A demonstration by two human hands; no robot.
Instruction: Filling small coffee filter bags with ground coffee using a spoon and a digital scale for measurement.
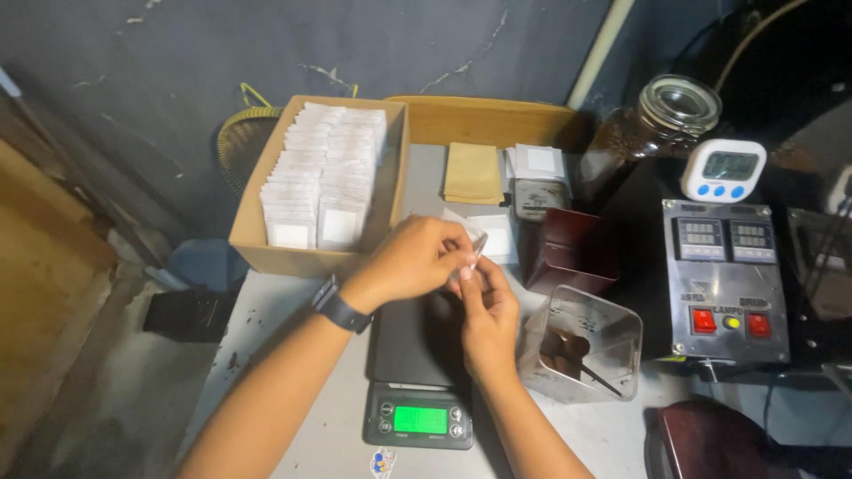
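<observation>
Both my hands meet above a black digital scale [417, 355] with a lit green display. My left hand [413, 262], with a dark watch on its wrist, pinches the top of a small white filter bag [470, 253]. My right hand [488, 310] grips the same bag from below. To the right of my hands stands a clear plastic container [581, 341] with dark ground coffee and a scoop handle inside. Behind my left hand sits a cardboard box [311, 257] packed with rows of several white filter bags [324, 177].
A dark red box [572, 248] stands behind the container. A metal control panel [723, 279] with two readouts and red buttons sits at the right, a white timer [723, 170] above it. A glass jar [661, 124] of beans and brown pouches [472, 173] lie at the back.
</observation>
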